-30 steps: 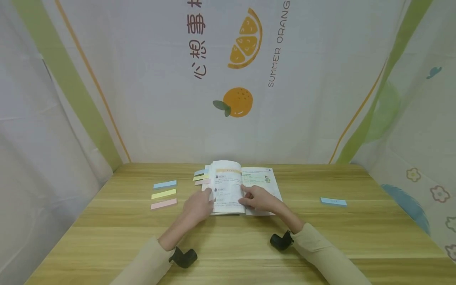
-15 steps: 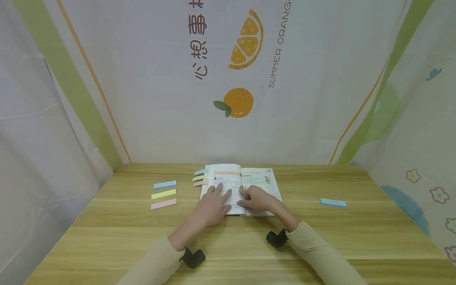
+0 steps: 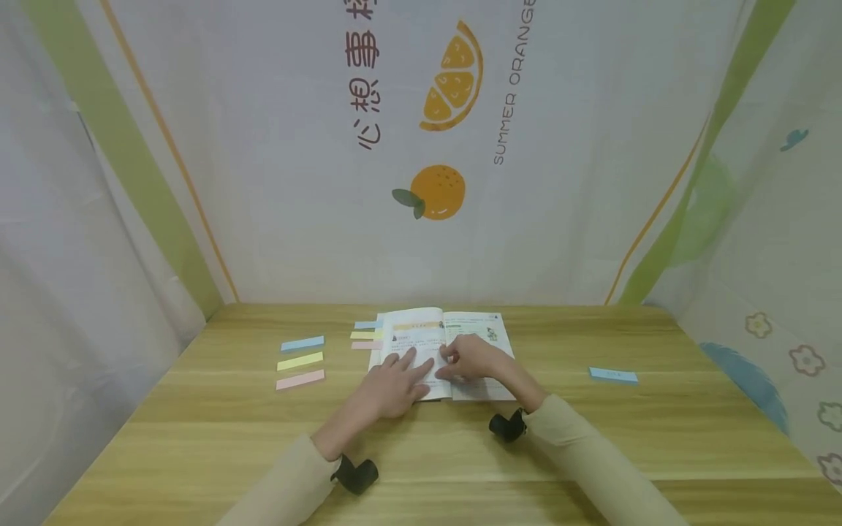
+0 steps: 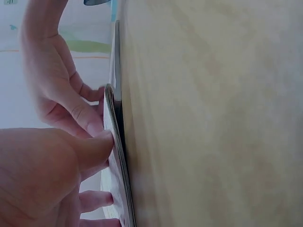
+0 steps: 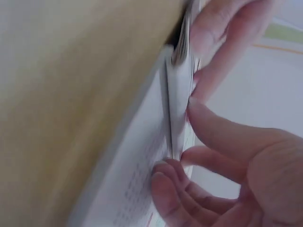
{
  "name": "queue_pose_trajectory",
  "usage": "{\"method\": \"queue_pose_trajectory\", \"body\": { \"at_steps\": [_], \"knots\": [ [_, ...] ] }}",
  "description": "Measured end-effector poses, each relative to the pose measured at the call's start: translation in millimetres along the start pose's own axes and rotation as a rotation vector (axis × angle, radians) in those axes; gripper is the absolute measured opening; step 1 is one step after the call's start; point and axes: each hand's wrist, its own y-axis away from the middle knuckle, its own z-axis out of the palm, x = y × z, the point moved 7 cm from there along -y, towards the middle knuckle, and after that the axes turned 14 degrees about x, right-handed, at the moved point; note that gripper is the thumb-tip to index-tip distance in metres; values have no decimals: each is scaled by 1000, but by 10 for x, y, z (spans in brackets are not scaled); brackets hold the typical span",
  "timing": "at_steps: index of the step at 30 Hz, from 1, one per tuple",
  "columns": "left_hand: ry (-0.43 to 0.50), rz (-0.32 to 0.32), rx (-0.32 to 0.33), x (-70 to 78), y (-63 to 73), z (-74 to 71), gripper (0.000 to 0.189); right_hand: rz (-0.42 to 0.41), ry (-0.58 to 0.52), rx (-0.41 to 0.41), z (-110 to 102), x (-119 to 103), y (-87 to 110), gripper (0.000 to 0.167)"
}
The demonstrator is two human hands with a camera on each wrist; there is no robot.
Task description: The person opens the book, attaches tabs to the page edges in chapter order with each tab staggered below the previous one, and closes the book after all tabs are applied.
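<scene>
An open book (image 3: 419,337) lies at the middle of the table's far part, its left pages thicker and bulging at the fold. Across the lower left page rests my left hand (image 3: 389,387), fingers spread; its thumb (image 4: 97,146) touches the page close to the near edge. My right hand (image 3: 475,359) is at the fold, thumb on the left page's bulge and fingers (image 5: 165,191) curled on the other side, pinching it. Blue (image 3: 367,325), yellow (image 3: 364,335) and pink sticky tabs (image 3: 364,345) stick out from the book's left edge.
Left of the book lie a blue strip pad (image 3: 302,343), a yellow strip pad (image 3: 300,361) and a pink strip pad (image 3: 300,380). Another blue strip (image 3: 613,375) with marks lies to the right. A printed curtain (image 3: 296,219) hangs behind the wooden table (image 3: 217,438).
My left hand has gone from the left page's outer edge rightward onto the page and spread its fingers there. The page lies lower. My right hand stays at the fold.
</scene>
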Motion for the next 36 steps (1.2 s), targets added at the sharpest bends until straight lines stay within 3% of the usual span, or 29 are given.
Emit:
{"method": "queue_pose_trajectory", "body": {
  "at_steps": [6, 9, 15, 25, 28, 36],
  "knots": [
    [4, -10, -14, -13, 16, -10, 50, -12, 39, 96, -64, 56, -193, 47],
    [5, -11, -13, -16, 23, -12, 50, 21, 78, 116, -46, 109, -300, 51],
    [13, -18, -15, -17, 32, -15, 50, 157, 104, 59, 20, 233, -429, 58],
    [6, -36, -33, -25, 38, -20, 49, 269, 109, -27, 69, 425, -531, 65],
    [3, -31, -36, -19, 41, -29, 49, 292, 102, -53, 86, 467, -557, 66],
    [-22, -22, -43, -34, 24, -46, 51, 241, 180, -72, 46, 414, -598, 64]
  ]
}}
